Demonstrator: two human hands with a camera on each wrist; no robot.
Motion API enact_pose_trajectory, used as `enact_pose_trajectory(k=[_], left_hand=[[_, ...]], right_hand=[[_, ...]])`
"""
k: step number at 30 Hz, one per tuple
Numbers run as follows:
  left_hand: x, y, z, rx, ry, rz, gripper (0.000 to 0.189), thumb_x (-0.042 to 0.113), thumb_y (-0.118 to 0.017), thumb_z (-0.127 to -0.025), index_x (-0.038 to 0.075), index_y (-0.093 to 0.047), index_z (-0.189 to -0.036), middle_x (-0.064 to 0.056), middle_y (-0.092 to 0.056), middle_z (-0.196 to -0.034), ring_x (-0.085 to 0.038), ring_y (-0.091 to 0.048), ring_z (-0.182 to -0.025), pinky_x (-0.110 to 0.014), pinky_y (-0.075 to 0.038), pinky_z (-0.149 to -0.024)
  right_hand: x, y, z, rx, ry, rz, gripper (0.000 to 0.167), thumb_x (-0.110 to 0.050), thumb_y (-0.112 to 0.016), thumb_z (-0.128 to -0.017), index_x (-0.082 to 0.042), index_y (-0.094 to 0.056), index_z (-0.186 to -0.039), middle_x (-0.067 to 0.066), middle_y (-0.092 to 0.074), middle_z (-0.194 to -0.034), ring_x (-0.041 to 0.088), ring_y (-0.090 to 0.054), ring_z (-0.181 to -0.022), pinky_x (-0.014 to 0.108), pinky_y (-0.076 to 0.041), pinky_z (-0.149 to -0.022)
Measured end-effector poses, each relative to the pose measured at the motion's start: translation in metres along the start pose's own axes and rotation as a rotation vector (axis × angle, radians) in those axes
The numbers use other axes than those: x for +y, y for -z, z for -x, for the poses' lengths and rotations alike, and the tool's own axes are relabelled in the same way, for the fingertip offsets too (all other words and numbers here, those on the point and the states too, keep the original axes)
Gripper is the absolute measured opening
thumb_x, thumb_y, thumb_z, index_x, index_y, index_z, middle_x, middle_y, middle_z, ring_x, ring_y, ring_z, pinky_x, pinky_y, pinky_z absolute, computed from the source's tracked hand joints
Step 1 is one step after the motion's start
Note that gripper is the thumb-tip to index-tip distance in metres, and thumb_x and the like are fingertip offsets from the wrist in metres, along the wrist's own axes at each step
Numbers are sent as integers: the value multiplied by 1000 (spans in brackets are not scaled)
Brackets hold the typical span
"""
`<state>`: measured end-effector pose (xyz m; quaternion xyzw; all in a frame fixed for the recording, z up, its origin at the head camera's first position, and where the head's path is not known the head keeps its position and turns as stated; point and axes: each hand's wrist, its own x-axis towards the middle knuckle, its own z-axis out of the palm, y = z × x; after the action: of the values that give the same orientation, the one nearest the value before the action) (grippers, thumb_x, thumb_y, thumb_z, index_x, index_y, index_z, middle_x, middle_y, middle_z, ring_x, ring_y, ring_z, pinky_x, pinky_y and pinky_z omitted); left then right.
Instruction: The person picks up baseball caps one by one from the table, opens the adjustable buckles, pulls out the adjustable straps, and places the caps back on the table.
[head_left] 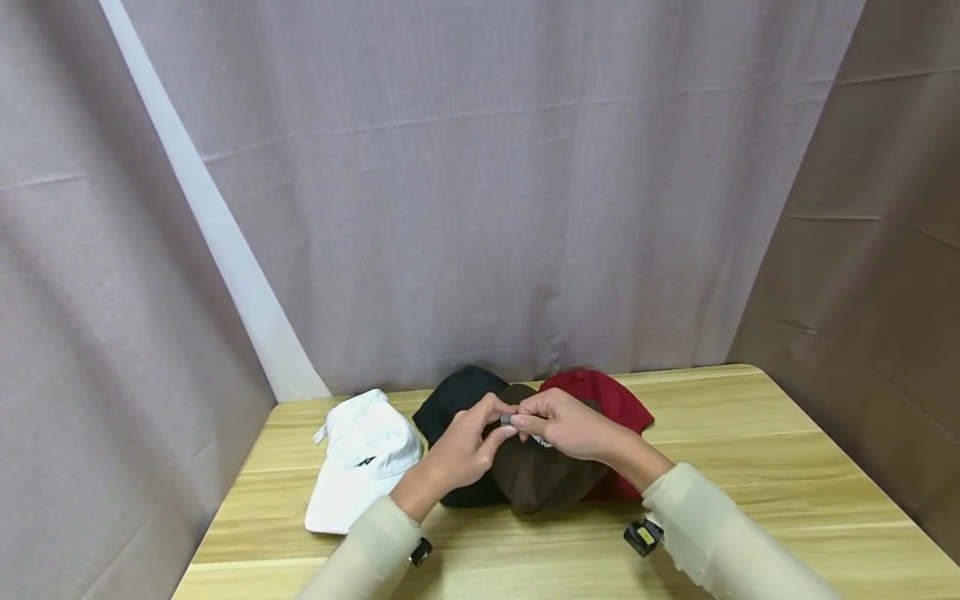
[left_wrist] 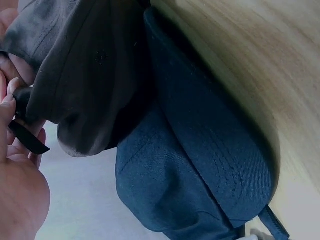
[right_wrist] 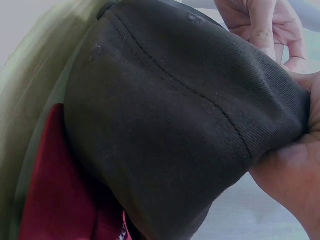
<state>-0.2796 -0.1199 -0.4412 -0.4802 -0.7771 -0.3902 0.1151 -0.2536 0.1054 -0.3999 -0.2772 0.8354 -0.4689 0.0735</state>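
Note:
Both hands are at the back of a dark brown baseball cap (head_left: 532, 479), in the middle of the head view. My left hand (head_left: 465, 442) pinches its closing strap, whose loose dark end (left_wrist: 31, 139) sticks out past the fingers in the left wrist view. A small grey piece (head_left: 507, 419) shows between the two hands' fingertips. With thumb and fingers, my right hand (head_left: 566, 427) grips the cap's back edge; in the right wrist view the brown fabric (right_wrist: 165, 115) bunches at that thumb. The cap's inside is mostly hidden.
A black cap (head_left: 456, 402) lies just left of the brown one, and a red cap (head_left: 626, 410) just right, both partly covered by it. Farther left, a white cap (head_left: 367, 458) rests on the wooden table (head_left: 750, 467). Grey curtains (head_left: 510, 208) hang behind.

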Motion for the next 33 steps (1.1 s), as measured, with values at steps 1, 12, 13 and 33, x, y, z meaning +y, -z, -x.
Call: enact_pose_trajectory(k=[1,12,13,33], left_hand=[[0,0,1,0,2,5,14,13,-60,-108,9,-56,-121,-9,-78,-129,-18,-77,-111,-27,-60,-89],[1,0,2,11,8,11,14,12,-61,-108,7,-56,-121,-12,-77,-132,-22,-76,-119,-33,-62,-95],[1,0,2,17,8,11,15,11,-62,-108,7,-56,-121,-12,-77,-132,-21,-76,-119,-33,-62,-96],[9,-7,-1,14,-6,-47,15,5,-65,-105,8,-58,-118,-6,-78,-112,-16,-69,-91,-21,-54,-78]], right_hand=[[0,0,0,-9,-1,0,29,-16,-61,-108,1,-68,-86,0,-49,-66,8,-41,-59,23,-36,-55],[-1,1,2,-9,-11,28,26,-17,-61,-108,-1,-71,-90,3,-51,-66,7,-43,-60,22,-39,-57],[-1,0,2,0,-10,36,26,-18,-62,-108,-2,-71,-90,4,-52,-66,7,-44,-60,22,-39,-57],[-5,-11,3,71,-99,103,42,-33,-68,-105,-8,-67,-71,-6,-41,-53,9,-34,-47,22,-26,-46]])
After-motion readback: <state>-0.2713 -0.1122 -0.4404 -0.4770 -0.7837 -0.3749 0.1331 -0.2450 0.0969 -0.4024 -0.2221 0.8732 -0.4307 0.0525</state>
